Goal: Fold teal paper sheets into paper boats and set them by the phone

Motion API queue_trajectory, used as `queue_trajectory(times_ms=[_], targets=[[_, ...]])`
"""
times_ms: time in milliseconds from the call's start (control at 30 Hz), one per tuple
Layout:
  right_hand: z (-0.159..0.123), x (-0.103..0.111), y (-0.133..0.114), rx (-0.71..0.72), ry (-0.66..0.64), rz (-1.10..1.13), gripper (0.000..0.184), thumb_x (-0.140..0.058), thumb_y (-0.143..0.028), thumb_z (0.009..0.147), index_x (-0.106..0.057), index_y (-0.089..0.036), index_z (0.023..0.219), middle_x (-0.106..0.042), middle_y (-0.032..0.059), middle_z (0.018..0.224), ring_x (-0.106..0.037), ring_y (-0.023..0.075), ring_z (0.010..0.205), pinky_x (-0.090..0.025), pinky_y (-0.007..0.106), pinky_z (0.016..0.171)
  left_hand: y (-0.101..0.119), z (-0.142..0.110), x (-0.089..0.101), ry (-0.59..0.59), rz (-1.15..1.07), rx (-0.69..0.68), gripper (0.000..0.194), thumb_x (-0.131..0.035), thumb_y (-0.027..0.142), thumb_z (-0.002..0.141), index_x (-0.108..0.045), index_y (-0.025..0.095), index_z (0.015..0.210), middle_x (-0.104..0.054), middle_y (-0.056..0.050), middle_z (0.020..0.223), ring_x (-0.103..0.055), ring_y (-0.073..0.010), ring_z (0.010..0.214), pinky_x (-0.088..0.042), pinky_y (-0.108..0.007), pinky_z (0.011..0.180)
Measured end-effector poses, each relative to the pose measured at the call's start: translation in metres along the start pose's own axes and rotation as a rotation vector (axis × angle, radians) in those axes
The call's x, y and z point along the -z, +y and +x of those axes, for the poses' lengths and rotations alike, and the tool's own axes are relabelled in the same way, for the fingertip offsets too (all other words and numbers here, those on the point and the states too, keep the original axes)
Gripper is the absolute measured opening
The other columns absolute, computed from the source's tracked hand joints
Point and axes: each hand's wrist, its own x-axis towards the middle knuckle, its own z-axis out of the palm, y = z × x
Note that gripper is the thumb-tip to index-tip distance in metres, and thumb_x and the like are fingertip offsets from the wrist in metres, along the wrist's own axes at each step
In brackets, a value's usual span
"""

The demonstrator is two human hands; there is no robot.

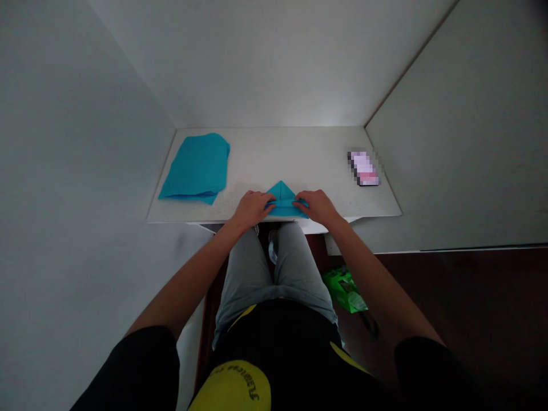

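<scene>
A blue sheet of paper [280, 191], folded to a peak at the top with a band across its lower part, lies at the front edge of the white table. My left hand [253, 206] grips the left end of the band, thumb and fingers pinched on it. At the right end, my right hand [317, 205] pinches the same band. Parts of both ends are covered by my fingers. Farther left lies a stack of blue sheets [199, 164], its corners slightly out of line.
The white table [282, 148] meets walls at its back and sides. A phone [363, 168], blurred out, rests near the right edge. On the dark floor at lower right sits a green bag [346, 290]. My legs are under the table's front edge.
</scene>
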Motion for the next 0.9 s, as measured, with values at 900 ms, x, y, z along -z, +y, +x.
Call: queue_trajectory(times_ms=[900], targets=[[-0.063,-0.067,-0.009,-0.018,0.232,-0.044,0.085,-0.050,-0.059,0.111,-0.028,-0.009,0.176,-0.031,0.0211,0.180,-0.033,0.0365,0.168,-0.026,0.060,0.138,-0.001,-0.052,-0.047,0.172,0.091,0.072,0.084,-0.053,0.052,0.107,-0.030,0.004,0.173,-0.026,-0.024,0.181,-0.025,-0.0369,0.170,-0.022,-0.057,0.140]])
